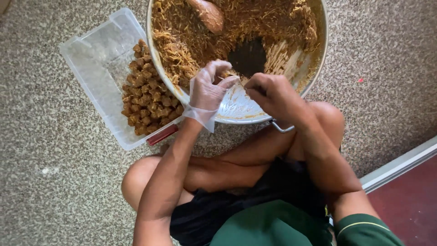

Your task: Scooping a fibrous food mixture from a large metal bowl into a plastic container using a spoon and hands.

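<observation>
The brown shredded mix (255, 23) sat heaped in the far part of the big metal bowl (318, 59), just past both hands, which met over the bowl's near rim. The gloved left hand (207, 91) had fingers curled toward the bare right hand (273, 93), pinching something too small to make out. A clear plastic tub (98, 54) of brown balls (148, 91) lay on the floor left of the bowl, nearest the left hand.

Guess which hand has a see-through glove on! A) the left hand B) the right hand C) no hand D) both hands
A: the left hand wears a thin clear plastic glove, while the right hand is bare; both meet over the near rim of the metal bowl of shredded brown food.
</observation>
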